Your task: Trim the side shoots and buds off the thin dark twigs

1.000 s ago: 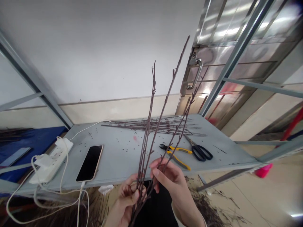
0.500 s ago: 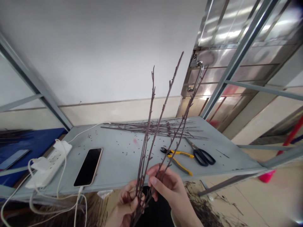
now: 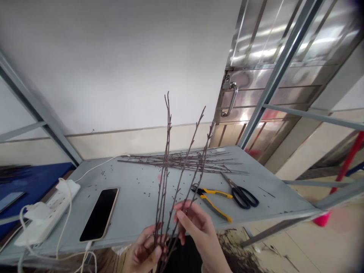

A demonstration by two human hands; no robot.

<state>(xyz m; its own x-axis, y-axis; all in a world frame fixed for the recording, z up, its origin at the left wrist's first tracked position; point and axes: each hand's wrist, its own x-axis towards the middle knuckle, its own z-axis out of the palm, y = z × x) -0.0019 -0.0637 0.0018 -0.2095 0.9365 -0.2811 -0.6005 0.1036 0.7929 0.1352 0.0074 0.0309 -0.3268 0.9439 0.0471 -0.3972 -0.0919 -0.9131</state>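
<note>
Several thin dark brown twigs [image 3: 164, 167] stand upright in my left hand [image 3: 148, 248], which is closed round their lower ends near the table's front edge. My right hand [image 3: 196, 231] pinches other twigs [image 3: 196, 175] of the same bunch between thumb and fingers, so that they fan out to the right. One twig leans between the two groups. The lowest ends of the bunch run out of the picture. Behind my hands, a pile of similar twigs [image 3: 182, 162] lies across the back of the grey table [image 3: 127, 204].
Yellow-handled cutting pliers [image 3: 214, 199] and dark-handled scissors [image 3: 241, 193] lie to the right. A phone [image 3: 99, 214] on a cable and a white power strip [image 3: 47, 216] are at the left. Small bits dot the table. Metal posts [image 3: 281, 72] rise at its corners; twig scraps [image 3: 239, 252] litter the floor.
The twigs have come lower, their tips dropping well down against the wall and the right-hand ones drawing closer to the rest. Both hands keep their hold. The view has shifted slightly.
</note>
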